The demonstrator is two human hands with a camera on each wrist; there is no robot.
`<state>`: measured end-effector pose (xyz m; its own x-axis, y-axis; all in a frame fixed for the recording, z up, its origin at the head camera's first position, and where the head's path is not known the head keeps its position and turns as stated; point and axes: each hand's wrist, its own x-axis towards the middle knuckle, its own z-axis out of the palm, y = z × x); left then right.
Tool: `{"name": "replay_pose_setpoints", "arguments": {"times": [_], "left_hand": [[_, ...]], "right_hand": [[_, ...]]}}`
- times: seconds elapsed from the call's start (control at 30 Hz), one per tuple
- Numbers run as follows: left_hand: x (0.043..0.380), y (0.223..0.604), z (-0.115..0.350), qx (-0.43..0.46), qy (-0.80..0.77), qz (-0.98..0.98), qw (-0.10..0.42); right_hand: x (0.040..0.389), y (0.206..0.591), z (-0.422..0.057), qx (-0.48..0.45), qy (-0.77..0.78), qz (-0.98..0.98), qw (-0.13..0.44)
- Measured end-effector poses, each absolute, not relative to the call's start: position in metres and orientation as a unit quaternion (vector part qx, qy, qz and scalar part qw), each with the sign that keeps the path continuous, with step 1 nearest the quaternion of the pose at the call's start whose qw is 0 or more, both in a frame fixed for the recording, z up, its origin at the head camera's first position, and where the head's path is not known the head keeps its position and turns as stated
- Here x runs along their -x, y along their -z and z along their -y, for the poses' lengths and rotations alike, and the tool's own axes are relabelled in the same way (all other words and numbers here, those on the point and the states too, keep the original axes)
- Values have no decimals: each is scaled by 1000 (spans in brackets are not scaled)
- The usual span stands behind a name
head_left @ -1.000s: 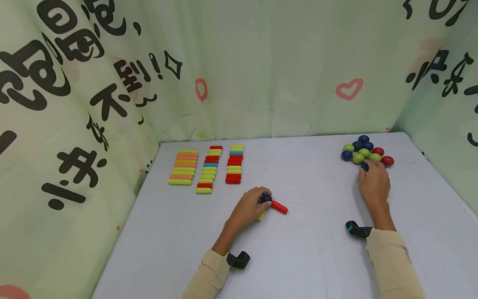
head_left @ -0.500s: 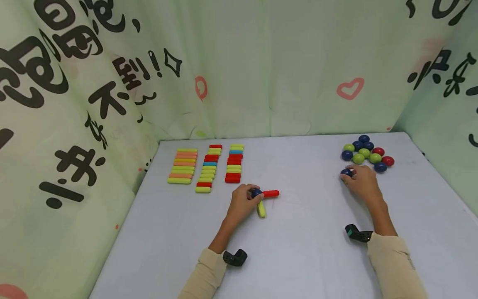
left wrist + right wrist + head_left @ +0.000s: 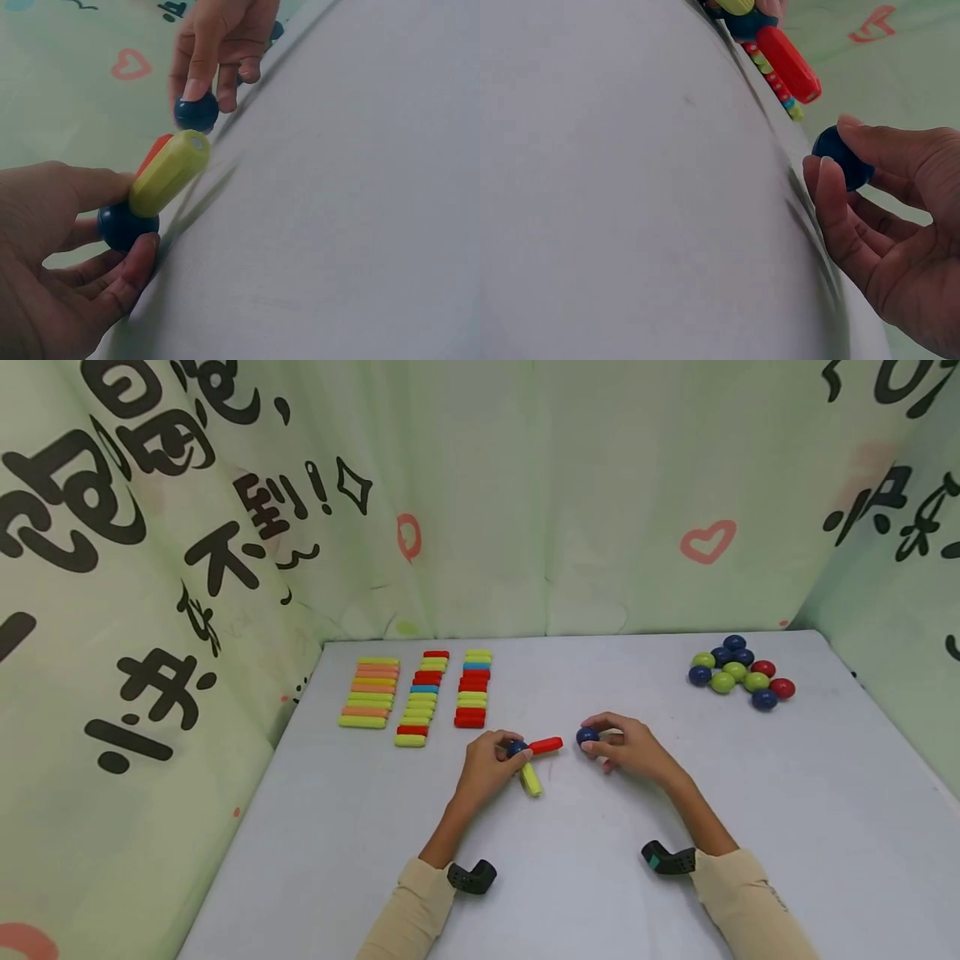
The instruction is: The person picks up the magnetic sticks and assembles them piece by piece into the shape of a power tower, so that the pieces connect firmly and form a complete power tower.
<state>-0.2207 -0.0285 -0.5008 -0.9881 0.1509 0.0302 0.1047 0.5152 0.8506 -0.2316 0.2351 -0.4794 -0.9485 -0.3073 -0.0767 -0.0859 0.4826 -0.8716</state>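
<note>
A: What's around the action?
B: Far left on the bench [image 3: 570,877], three rod columns [image 3: 422,697], rods lying crosswise and stacked away from the person. Far right, a bunch of loose balls [image 3: 733,670], blue, green and red. Lettered curtain [image 3: 480,568] behind, and a black camera [image 3: 472,877] at each wrist.
A: Anything in the way between the hands?
B: The red rod [image 3: 546,745]! It juts into the space between the left hand [image 3: 483,768] and the right hand [image 3: 633,748].
A: Which way's it pointing?
B: Long axis running rightwards from the left ball [image 3: 127,226], tipped slightly toward the curtain, free end facing the right ball [image 3: 587,737], near but with a gap. And the green rod [image 3: 531,779] angles off the same ball, back toward the person and a touch right, a silvery spot on its end!
A: And the grips?
B: Left grip closed down to a ball's width, thumb on one side, fingertips on the other, left ball pinched between, both rods sticking out past the fingers. Right grip, same story: right ball at the very tips of thumb and fingers, on the side facing the left hand, lower fingers loosely bent!
</note>
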Motion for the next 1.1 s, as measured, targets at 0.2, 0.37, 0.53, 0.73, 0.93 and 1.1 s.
{"name": "replay_pose_setpoints", "arguments": {"times": [0.2,0.37,0.53,0.73,0.93,1.1], "left_hand": [[221,501,27,-71,-484,-872,25],[220,502,25,-70,-475,-877,28],[219,501,23,-77,-446,-891,24],[217,495,23,-117,-400,-908,31],[217,492,34,-246,-339,-905,79],[218,494,39,-312,-297,-897,98]], "right_hand": [[232,482,-219,123,519,-837,123],[231,483,-216,124,517,-838,125],[231,485,-219,124,502,-848,116],[234,481,-243,95,481,-870,56],[240,480,-299,-14,435,-891,-132],[246,475,-344,-136,344,-898,-238]]}}
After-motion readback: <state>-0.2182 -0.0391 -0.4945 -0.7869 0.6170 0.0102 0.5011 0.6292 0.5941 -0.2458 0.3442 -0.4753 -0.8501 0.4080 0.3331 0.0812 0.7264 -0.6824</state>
